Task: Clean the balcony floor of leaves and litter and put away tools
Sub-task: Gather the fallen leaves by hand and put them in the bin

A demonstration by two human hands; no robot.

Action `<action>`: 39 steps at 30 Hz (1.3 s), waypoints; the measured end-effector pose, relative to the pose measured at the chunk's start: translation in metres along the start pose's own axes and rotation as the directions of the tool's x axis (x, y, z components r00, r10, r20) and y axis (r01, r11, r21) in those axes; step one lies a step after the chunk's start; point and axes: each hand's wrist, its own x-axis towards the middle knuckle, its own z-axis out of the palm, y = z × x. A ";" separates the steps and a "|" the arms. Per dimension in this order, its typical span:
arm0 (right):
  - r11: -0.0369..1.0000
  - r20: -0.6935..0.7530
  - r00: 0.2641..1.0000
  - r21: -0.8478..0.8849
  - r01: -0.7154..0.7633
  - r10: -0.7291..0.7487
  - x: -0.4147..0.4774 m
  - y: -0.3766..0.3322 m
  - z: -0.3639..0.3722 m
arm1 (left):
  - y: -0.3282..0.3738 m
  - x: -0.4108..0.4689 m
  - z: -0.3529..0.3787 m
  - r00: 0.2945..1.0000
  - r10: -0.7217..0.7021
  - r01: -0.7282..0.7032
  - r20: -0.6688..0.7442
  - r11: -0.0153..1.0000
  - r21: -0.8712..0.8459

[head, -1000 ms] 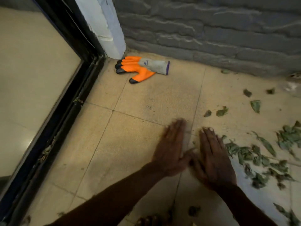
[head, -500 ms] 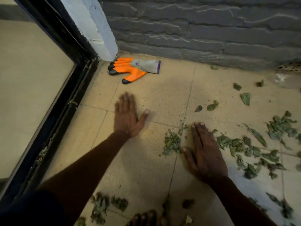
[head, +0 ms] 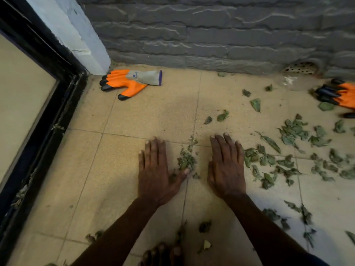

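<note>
Fingers of the left hand lie straight and close together, flat on the floor just left of a small leaf pile, with the thumb touching it. The right hand lies flat the same way just right of the pile. Scattered leaves spread farther right. An orange glove lies well beyond the pile, up-left; a second glove lies far right of it.

I am finding no words or numbers I can read here. A small blue mark is showing on the grey-cuffed orange rubber-coated glove, too tiny to make out.
</note>
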 end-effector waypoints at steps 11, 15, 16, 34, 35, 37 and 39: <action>0.872 -0.137 0.870 -0.067 -0.485 0.474 -0.038 0.043 -0.022 | 0.157 0.063 0.023 0.909 0.402 -0.398 0.109 0.915 -0.060; 0.712 -0.100 0.731 -0.175 -0.680 0.674 -0.050 0.086 -0.032 | 0.150 0.088 0.016 0.886 0.460 -0.455 -0.065 0.833 -0.314; 0.656 -0.095 0.673 -0.164 -0.737 0.733 -0.048 0.093 -0.032 | 0.138 0.101 0.014 0.902 0.414 -0.432 -0.125 0.854 -0.288; 0.798 -0.034 0.804 -0.108 -0.593 0.594 0.027 0.149 -0.028 | 0.142 0.226 -0.007 0.915 0.402 -0.404 -0.041 0.908 -0.109; 0.809 -0.029 0.816 -0.110 -0.577 0.577 0.028 0.150 -0.028 | 0.138 0.243 -0.011 0.958 0.287 -0.287 -0.007 0.953 -0.096; 0.822 -0.018 0.828 -0.104 -0.560 0.561 0.029 0.150 -0.028 | 0.143 0.264 -0.014 0.978 0.201 -0.197 0.050 0.978 -0.073; 0.826 -0.006 0.829 -0.084 -0.557 0.559 0.029 0.151 -0.029 | 0.162 0.270 -0.011 0.975 0.214 -0.211 0.066 0.977 -0.042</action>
